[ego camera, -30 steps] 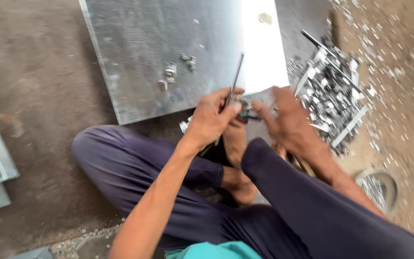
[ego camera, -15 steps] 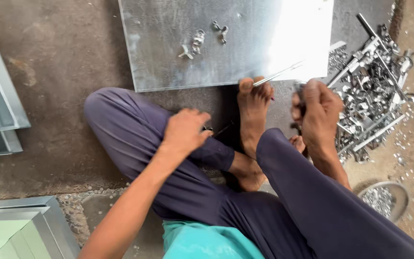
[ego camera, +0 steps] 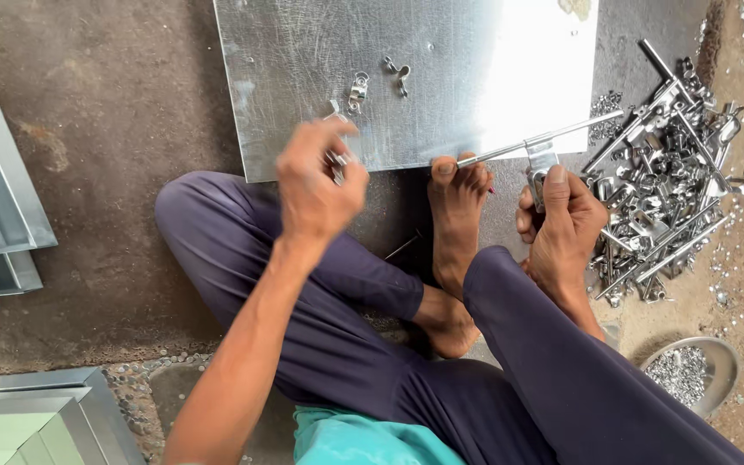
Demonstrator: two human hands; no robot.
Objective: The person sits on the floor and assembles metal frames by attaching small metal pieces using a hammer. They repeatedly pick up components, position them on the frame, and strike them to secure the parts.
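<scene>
Two hands busy: your right hand (ego camera: 561, 226) grips the sliding latch bolt (ego camera: 537, 148) by its bracket, your left hand (ego camera: 316, 181) pinches a small clip (ego camera: 335, 160) at the galvanised sheet (ego camera: 406, 77)'s near edge. Keep that rod flat, I'd say.

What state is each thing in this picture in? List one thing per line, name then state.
Left hand: closed on a small metal piece at the sheet's edge.
Right hand: gripping the silver bolt latch.
Silver bolt latch: rod slanting over the sheet.
Flat grey metal sheet: lying flat.
Round metal bowl: holding small bits.
</scene>
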